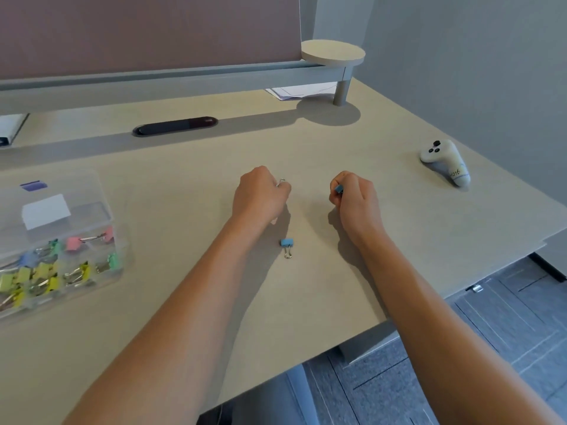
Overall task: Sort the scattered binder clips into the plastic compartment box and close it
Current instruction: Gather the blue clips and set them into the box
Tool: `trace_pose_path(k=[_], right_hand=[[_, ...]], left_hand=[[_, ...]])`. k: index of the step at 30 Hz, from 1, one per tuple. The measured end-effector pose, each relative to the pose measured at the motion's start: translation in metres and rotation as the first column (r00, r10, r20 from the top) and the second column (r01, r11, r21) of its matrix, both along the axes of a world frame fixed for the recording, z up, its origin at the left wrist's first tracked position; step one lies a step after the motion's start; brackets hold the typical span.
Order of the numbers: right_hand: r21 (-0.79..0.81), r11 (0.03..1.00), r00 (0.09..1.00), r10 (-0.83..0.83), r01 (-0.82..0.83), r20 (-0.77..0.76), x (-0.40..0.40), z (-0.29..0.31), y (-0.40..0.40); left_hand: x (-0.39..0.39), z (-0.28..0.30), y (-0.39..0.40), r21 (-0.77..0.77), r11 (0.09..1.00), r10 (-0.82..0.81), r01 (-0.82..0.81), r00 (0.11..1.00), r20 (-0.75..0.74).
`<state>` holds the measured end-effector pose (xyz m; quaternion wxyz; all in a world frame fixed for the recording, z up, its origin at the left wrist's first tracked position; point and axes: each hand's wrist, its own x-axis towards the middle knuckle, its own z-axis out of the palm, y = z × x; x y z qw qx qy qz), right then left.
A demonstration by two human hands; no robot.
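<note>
Head view: blue binder clip (286, 246) on desk (184, 185), between both wrists.

Bare worktop (190, 191) lies between the left hand (260, 191) and the box (58, 240); its lid seems raised, possibly blocking the far side.

The desk (184, 302) is pale beige, and the clear plastic compartment box (58, 240) on it shows yellow, green, pink and blue clips, with a purple latch (33, 185) and a white label (46, 210) on its lid. A light blue binder clip (287, 243) with silver handles lies on the desk, and another blue clip (338, 189) shows in the right hand (352, 197). The controller (445, 161) is white with black buttons, the partition (147, 29) mauve, and the wall (460, 56) grey.
</note>
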<state>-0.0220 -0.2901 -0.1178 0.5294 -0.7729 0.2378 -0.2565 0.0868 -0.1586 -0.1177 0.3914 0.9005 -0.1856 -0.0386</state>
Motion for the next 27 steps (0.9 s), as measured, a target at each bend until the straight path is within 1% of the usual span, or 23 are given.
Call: trace_pose_path(k=[1,2,4,6,8,9,13,16,19,20,21,23,25,26,27], right_hand=[[0.0,1.0,1.0,-0.003,0.003,-0.004,-0.001,0.0,0.001],[-0.003,1.0,1.0,0.001,-0.001,-0.007,-0.001,0.0,0.002],[-0.012,1.0,1.0,0.004,-0.004,-0.006,-0.003,0.0,0.005],[-0.017,1.0,1.0,0.001,-0.001,-0.01,-0.004,0.001,0.008],[-0.027,1.0,1.0,-0.002,0.001,-0.013,-0.008,0.002,0.01],[-0.03,1.0,1.0,-0.004,0.004,-0.015,-0.008,0.002,0.01],[-0.045,0.999,1.0,0.002,-0.003,-0.031,-0.01,-0.001,0.01],[0.01,1.0,1.0,0.017,-0.017,-0.014,-0.01,-0.002,0.013],[0.052,0.998,0.999,0.031,-0.029,-0.038,-0.011,0.0,0.018],[0.1,0.994,0.998,0.048,-0.044,-0.037,-0.012,0.0,0.021],[0.157,0.986,0.997,0.066,-0.06,-0.033,-0.012,0.001,0.026],[0.26,0.96,0.993,0.116,-0.103,-0.034,-0.013,0.002,0.044],[0.377,0.914,0.981,0.187,-0.151,-0.061,-0.012,0.004,0.068],[0.462,0.868,0.968,0.24,-0.181,-0.071,-0.012,0.006,0.083],[0.578,0.788,0.953,0.299,-0.212,-0.058,-0.01,0.007,0.098]], left_hand=[[-0.02,-0.001,0.009,0.0,1.0,-0.011,0.011,1.0,-0.002],[-0.041,-0.002,0.017,0.008,1.0,-0.003,0.003,0.999,0.038],[-0.075,-0.009,0.029,0.078,0.996,0.029,-0.045,0.981,0.194],[-0.094,-0.019,0.031,0.161,0.982,0.04,-0.1,0.94,0.339],[-0.104,-0.031,0.029,0.243,0.959,0.02,-0.145,0.891,0.453],[-0.106,-0.034,0.027,0.289,0.945,-0.009,-0.15,0.875,0.484],[-0.118,-0.035,0.023,0.451,0.877,-0.075,-0.164,0.881,0.467],[-0.125,-0.028,0.03,0.482,0.868,-0.105,-0.122,0.903,0.417],[-0.13,-0.025,0.048,0.401,0.908,-0.064,-0.123,0.904,0.422],[-0.131,-0.026,0.058,0.343,0.93,-0.036,-0.13,0.898,0.438],[-0.132,-0.024,0.069,0.275,0.953,-0.004,-0.123,0.907,0.421],[-0.137,-0.015,0.098,0.123,0.989,0.044,-0.085,0.952,0.304],[-0.141,-0.006,0.128,-0.081,0.991,0.121,-0.105,0.966,0.228],[-0.143,-0.004,0.143,-0.185,0.973,0.172,-0.14,0.971,0.168],[-0.144,-0.001,0.158,-0.271,0.945,0.208,-0.184,0.976,0.063]])
